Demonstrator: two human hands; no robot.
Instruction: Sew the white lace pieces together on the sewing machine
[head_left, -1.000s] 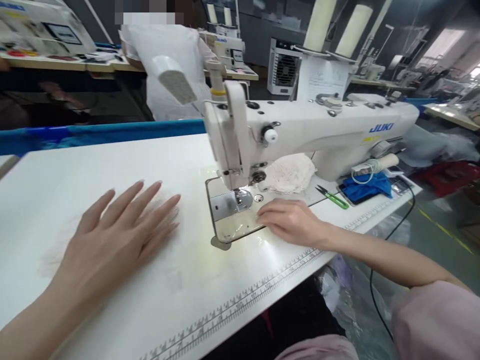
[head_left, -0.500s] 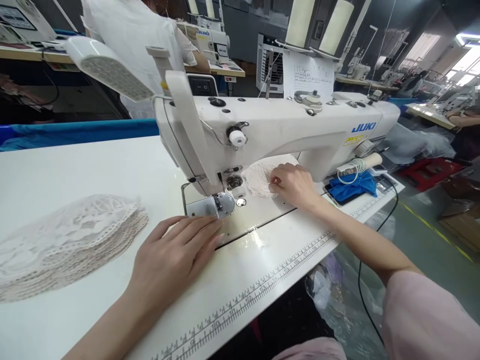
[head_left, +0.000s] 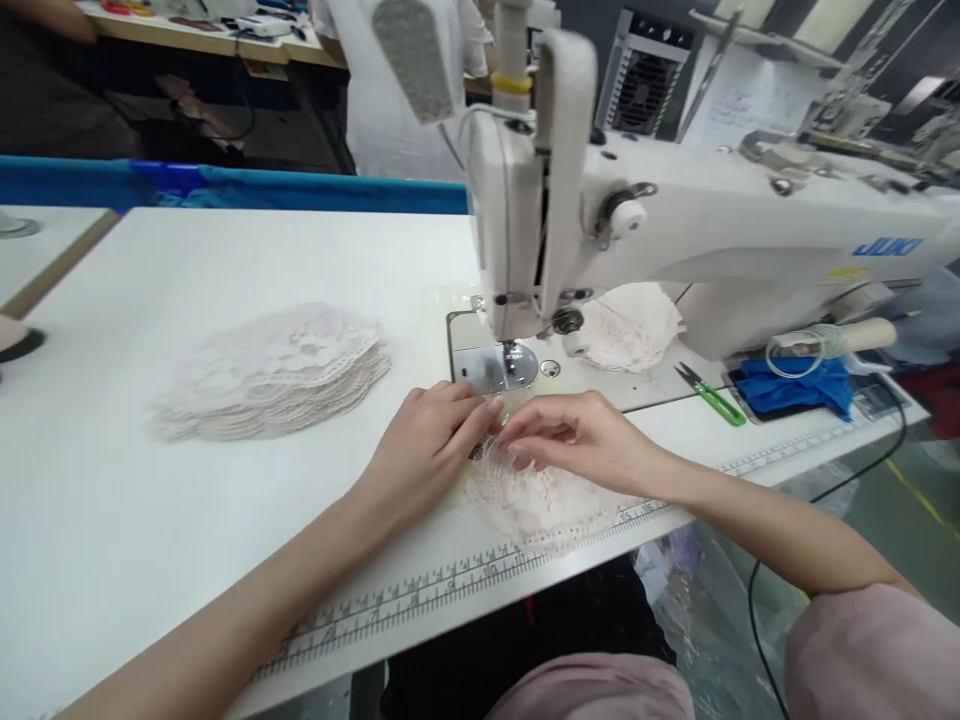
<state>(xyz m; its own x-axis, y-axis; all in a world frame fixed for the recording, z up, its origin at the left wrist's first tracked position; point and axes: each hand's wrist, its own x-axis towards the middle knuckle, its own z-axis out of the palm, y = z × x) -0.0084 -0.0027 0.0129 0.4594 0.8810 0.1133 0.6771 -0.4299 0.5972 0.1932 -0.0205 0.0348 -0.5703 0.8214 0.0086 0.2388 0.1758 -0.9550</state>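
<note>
A pale lace piece (head_left: 559, 510) lies on the white table in front of the presser foot, overlapping the printed ruler. My right hand (head_left: 581, 440) is closed in a pinch at its upper edge, with the fingertips partly covering the lace. Beside it, my left hand (head_left: 427, 440) has its thumb and fingers drawn together at the lace's upper left corner; the exact contact is partly hidden. Just beyond both hands is the sewing machine's presser foot (head_left: 511, 360) on its metal plate. More lace pieces (head_left: 630, 325) lie under the machine arm.
To the left is a stack of lace pieces (head_left: 277, 375). Green thread snips (head_left: 711, 395) lie right of the machine bed, near a blue cloth (head_left: 795, 385) and a thread cone (head_left: 866, 335). The machine arm (head_left: 705, 200) spans the back. Someone in white stands behind it.
My view has swung left. My right hand has come from under the machine arm toward my left hand, and a lace piece now lies before the foot. The green snips now show.
</note>
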